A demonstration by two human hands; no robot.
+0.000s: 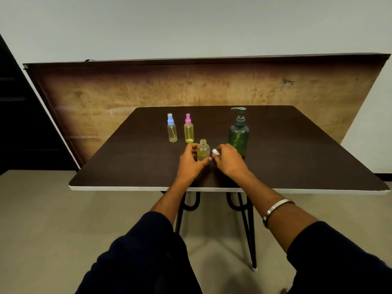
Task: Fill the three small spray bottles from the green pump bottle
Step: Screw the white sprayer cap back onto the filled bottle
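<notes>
Bottle (203, 151), uncapped at desk (127, 162) centre with pump bottle (239, 136) at 2 o'clock, looks light, tippy and slick, so left hand (191, 161) fingers rightly wrap its body while right hand (228, 160) fingers pinch the white cap (215, 152).

Dark surface (127, 166) bearing blue-capped bottle (172, 129), pink-capped bottle (188, 129), uncapped bottle (203, 150), and green pump bottle (238, 134), all upright.

Single camera on my head, facing forward and down, surface (297, 166) near, within my arms' reach.
</notes>
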